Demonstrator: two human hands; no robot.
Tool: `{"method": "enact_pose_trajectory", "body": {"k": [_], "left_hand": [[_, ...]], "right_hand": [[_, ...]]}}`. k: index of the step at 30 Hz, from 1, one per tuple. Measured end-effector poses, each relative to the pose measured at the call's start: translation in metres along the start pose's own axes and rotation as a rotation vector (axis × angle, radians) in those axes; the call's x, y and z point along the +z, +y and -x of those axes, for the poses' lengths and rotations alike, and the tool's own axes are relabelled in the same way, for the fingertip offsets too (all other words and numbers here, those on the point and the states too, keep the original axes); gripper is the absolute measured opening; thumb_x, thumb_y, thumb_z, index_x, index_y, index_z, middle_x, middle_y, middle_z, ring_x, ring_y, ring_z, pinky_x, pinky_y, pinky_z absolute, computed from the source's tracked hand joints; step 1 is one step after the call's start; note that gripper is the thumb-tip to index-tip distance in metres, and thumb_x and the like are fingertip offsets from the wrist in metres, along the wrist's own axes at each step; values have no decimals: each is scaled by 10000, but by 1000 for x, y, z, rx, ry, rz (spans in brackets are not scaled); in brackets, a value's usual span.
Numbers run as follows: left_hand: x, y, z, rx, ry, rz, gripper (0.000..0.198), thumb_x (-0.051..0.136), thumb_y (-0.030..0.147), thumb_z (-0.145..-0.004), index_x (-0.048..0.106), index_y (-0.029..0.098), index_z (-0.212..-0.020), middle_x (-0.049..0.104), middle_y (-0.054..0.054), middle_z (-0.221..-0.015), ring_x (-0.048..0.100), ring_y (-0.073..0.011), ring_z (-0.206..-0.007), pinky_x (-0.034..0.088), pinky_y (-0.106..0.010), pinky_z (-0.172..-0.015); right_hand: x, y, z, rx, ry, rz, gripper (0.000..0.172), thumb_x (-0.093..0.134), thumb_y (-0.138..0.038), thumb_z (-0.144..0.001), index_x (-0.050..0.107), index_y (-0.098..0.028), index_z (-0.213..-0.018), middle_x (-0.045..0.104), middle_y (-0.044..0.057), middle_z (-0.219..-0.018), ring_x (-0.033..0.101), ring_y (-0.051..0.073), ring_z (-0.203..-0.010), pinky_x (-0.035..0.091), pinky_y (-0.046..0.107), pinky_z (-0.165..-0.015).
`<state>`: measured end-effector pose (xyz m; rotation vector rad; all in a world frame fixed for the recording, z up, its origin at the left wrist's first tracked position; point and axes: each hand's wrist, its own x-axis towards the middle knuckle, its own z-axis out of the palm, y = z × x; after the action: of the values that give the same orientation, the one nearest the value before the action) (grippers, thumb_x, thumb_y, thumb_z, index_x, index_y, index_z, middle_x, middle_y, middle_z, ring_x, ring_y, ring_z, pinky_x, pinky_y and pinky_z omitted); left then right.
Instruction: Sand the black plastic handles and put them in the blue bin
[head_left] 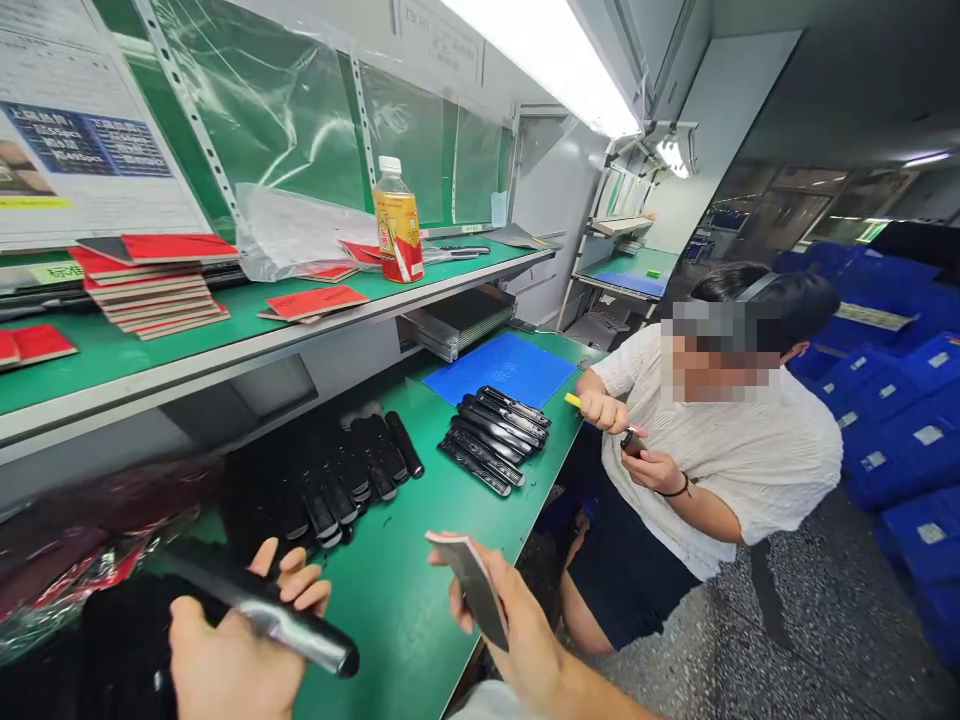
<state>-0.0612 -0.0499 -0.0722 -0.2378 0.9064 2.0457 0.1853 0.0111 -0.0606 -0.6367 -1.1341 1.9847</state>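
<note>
My left hand (pixel 240 650) holds a long, glossy black plastic part (pixel 289 625) with a rounded end, which slants across the palm; its far end is blurred and dark. Between the fingers and thumb of my right hand (pixel 525 620) is a thin, bent sanding pad (pixel 474 585), grey on the face I see, with a pale edge. The pad and the black part are apart. Beyond my left hand, several similar black parts (pixel 352 470) lie in a row on the green bench (pixel 405 550). Another group of black parts (pixel 495 435) lies farther right.
A co-worker (pixel 705 450) at the right holds a yellow-ended tool and a small dark piece. Above the bench, a shelf (pixel 315 330) carries stacked red pads (pixel 150 290) and a drink bottle (pixel 397 225). A blue sheet (pixel 502 370) and plastic wrapping (pixel 97 580) lie on the bench.
</note>
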Motion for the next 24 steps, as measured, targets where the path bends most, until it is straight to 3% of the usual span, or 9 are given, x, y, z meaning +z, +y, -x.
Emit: {"method": "enact_pose_trajectory", "body": {"k": [3,6,9,13,17,21,24], "left_hand": [[19,-9,17,42,-109,-25,438,404,468,-888,588,119,-1079,455,-23,-805,385,-99,-554,350,-196,-426],[35,-8,28,113,-225,-57,304,517,290,-854,606,164,-1116,399,32,-733,352,-75,-527,346,-167,-430],[44,-8,31,194,-187,-41,245,524,271,-845,622,208,-1061,397,36,-691,388,-96,-544,405,-201,-466],[54,-19,34,171,-158,65,151,477,247,-843,595,203,-927,401,43,-643,386,-95,-510,392,-212,-463],[68,-36,47,94,-99,226,131,448,265,-868,516,187,-787,315,80,-574,305,-63,-425,279,-187,-393],[80,-45,55,47,-3,297,137,478,274,-868,468,193,-758,315,87,-577,305,-49,-405,260,-185,-379],[82,-46,58,54,9,314,139,475,275,-869,460,195,-757,313,87,-577,313,-46,-403,264,-183,-377]], "right_hand": [[2,24,-3,243,63,-276,656,504,-705,-865,713,-158,-1162,718,119,-1066,513,99,-622,356,220,-541],[-2,33,-1,278,131,-421,583,700,-615,-784,694,-182,-1174,720,110,-1116,585,109,-662,383,210,-530],[-7,34,1,314,136,-559,535,799,-494,-750,655,-249,-1203,726,71,-1105,622,104,-672,415,212,-553],[-6,34,5,440,92,-648,543,873,-426,-676,680,-169,-1114,710,20,-838,613,100,-627,423,217,-553],[1,32,9,413,68,-651,536,917,-316,-635,680,-153,-1087,631,-38,-732,570,85,-627,429,221,-588],[5,31,11,305,91,-605,350,892,-282,-680,683,-174,-939,607,-43,-735,527,76,-628,427,222,-613],[6,30,10,217,119,-566,310,873,-293,-708,664,-181,-908,592,-39,-758,501,76,-641,420,218,-622]]}}
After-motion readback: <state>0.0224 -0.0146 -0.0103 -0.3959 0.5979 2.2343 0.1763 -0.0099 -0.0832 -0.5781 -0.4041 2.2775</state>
